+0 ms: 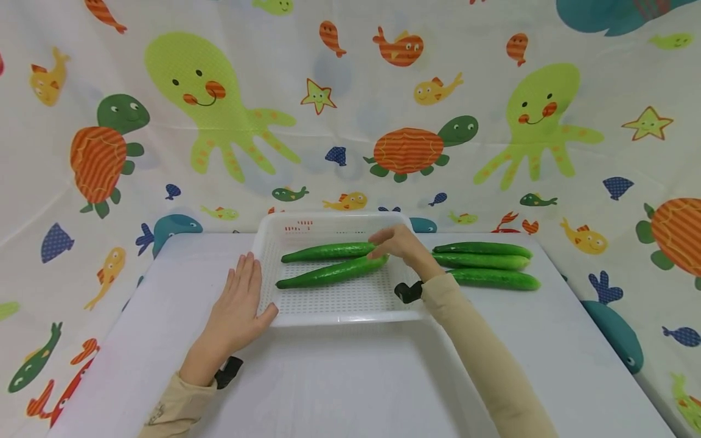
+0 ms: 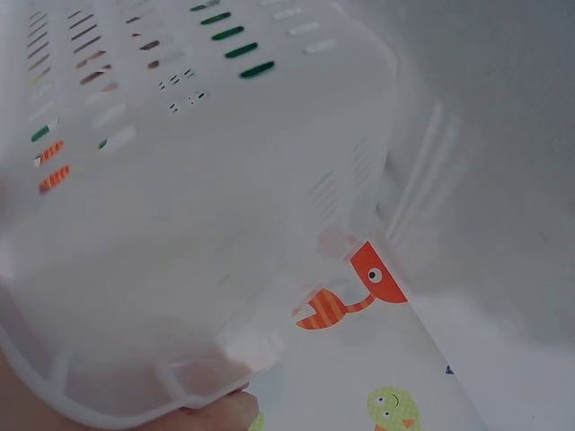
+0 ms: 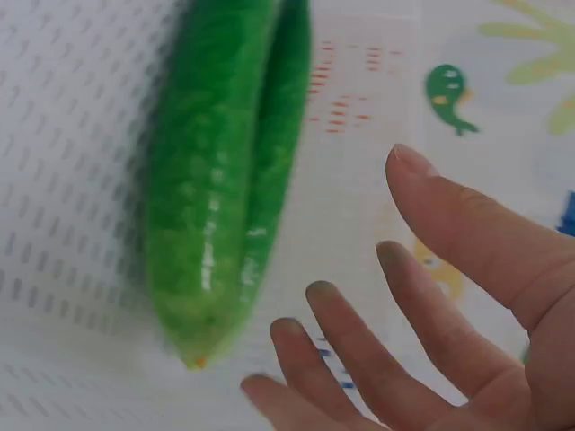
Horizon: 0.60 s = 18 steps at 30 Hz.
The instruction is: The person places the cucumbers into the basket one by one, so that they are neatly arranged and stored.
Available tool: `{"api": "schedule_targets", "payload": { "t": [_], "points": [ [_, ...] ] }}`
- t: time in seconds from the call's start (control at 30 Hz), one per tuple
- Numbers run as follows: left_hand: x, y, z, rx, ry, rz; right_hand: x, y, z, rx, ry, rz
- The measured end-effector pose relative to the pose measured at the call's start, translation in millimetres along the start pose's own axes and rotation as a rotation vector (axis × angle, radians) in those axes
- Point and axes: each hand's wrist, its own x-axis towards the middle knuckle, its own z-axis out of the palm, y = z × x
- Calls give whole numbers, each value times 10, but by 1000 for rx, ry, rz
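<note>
A white perforated plastic basket [image 1: 339, 319] holds two green cucumbers, one behind [image 1: 328, 250] the other [image 1: 328, 275]. My left hand [image 1: 235, 307] lies with straight fingers along the basket's left side, thumb at the front corner. From the left wrist, the basket's wall [image 2: 198, 224] fills much of the view and hides most of that hand. Over the right ends of the cucumbers is my right hand [image 1: 402, 246]. The right wrist view shows its fingers spread and holding nothing, beside the tip of the nearer cucumber [image 3: 207, 197].
Right of the basket, three more cucumbers lie side by side on the white table [image 1: 350, 383]: a back one [image 1: 482, 248], a middle one [image 1: 487, 261] and a front one [image 1: 495, 279]. A cloth [image 1: 350, 61] printed with sea animals hangs behind the table.
</note>
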Motion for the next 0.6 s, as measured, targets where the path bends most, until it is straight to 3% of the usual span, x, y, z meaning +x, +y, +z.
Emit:
{"api": "schedule_targets", "payload": {
  "t": [0.3,0.6],
  "points": [
    [6,-13,2,-4,0,0,-311,112,-477,108,-9,-365],
    [4,19,-26,6,-13,-13,-644,574,-1186,239,170,-521]
  ]
}}
